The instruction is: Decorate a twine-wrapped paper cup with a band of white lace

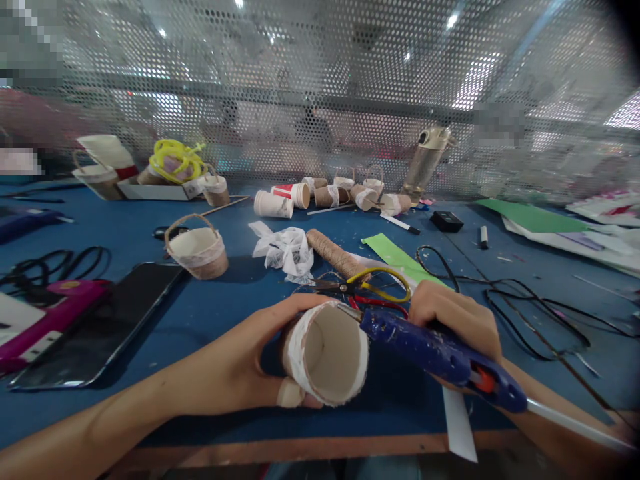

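My left hand (260, 360) is wrapped around a paper cup (335, 353) covered in brown twine with a white lace band at its rim. The cup lies tilted, its mouth facing me. My right hand (455, 320) grips a blue hot glue gun (420, 347), a glue stick (575, 423) poking out of its back. The gun's nozzle is at the cup's upper rim; whether it touches I cannot tell. Just behind the cup lie scissors (385, 283) with yellow and red handles, beside a roll of twine (335, 253). A white paper strip (457, 423) hangs below my right hand.
A finished-looking twine basket (200, 253) and crumpled white lace (287, 250) lie behind. Left are a phone (110, 320) and a magenta power strip (55, 317). Several cups (330, 195) line the back near a bottle (425, 160). A black cable (515, 300) winds across the right.
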